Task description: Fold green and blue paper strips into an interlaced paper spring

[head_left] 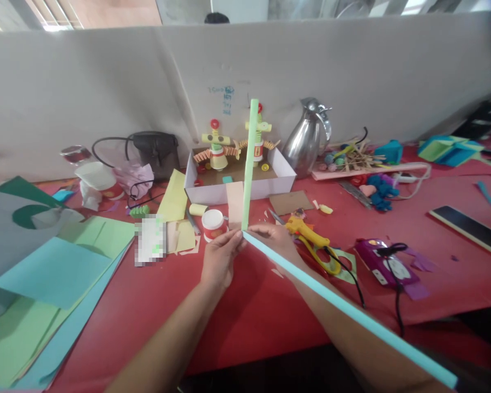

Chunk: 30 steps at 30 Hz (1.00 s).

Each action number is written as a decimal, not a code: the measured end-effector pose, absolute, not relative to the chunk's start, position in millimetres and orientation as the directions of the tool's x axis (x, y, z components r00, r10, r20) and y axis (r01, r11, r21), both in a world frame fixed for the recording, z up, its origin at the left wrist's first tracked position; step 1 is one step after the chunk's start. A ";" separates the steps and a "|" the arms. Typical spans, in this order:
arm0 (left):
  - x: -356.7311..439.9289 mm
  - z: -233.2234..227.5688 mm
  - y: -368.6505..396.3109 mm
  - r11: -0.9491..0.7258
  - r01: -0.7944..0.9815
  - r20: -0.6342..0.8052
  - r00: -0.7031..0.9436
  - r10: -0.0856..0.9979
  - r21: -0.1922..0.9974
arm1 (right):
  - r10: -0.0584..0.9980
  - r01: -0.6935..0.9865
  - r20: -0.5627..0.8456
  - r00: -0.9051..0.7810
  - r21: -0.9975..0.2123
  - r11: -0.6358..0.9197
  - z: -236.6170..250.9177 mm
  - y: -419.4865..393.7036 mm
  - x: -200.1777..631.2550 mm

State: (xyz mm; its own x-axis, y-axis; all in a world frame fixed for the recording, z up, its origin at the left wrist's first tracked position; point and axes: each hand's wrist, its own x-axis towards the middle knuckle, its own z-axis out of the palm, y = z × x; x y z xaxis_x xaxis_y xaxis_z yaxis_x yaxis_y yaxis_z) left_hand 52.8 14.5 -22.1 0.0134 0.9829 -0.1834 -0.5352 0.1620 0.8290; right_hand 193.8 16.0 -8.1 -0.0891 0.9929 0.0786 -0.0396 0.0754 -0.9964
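Head view: left hand [220,261] and right hand [276,237] pinched junction of green strip [250,164], upright, and blue strip [343,311], running back-right along right forearm.

A red surface [245,305] is showing under a pale green paper strip [250,164], a light blue paper strip [352,319], yellow scissors [315,243] at three o'clock, and a white box [237,191].
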 end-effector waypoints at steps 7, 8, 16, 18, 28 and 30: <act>56.9 -20.1 9.5 -0.054 -0.476 -0.015 -0.140 0.990 0.878 | 0.961 0.004 0.250 -0.117 -0.968 0.252 8.2 8.9 189.7; 57.3 -18.7 7.8 -0.074 -0.450 -0.004 -0.169 0.986 0.890 | 0.959 -0.005 0.249 -0.133 -0.968 0.251 10.2 7.7 189.4; 57.4 -6.1 -7.1 -0.205 -0.303 0.153 -0.188 0.970 0.931 | 0.974 -0.120 0.224 -0.045 -0.969 0.217 1.4 7.1 186.6; 57.2 -3.5 -9.1 -0.217 -0.337 0.177 -0.147 0.973 0.916 | 0.979 -0.188 0.201 -0.040 -0.963 0.191 -3.0 8.6 185.8; 54.6 -0.9 -11.5 -0.196 -0.333 0.152 -0.156 0.976 0.922 | 0.978 -0.233 0.192 -0.078 -0.958 0.169 -6.6 8.9 184.8; 54.1 -1.8 -10.7 -0.199 -0.333 0.148 -0.172 0.974 0.922 | 0.973 -0.208 0.218 -0.081 -0.958 0.197 -4.7 7.9 184.1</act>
State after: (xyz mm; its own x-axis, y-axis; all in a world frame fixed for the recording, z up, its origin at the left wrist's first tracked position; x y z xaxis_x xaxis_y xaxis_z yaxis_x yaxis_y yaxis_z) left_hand 54.1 -10.7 -1.8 -0.1719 0.9740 0.1479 -0.3330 -0.1987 0.9217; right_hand 184.1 7.9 -4.7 -0.0807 0.9727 0.2177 -0.2077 0.1972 -0.9581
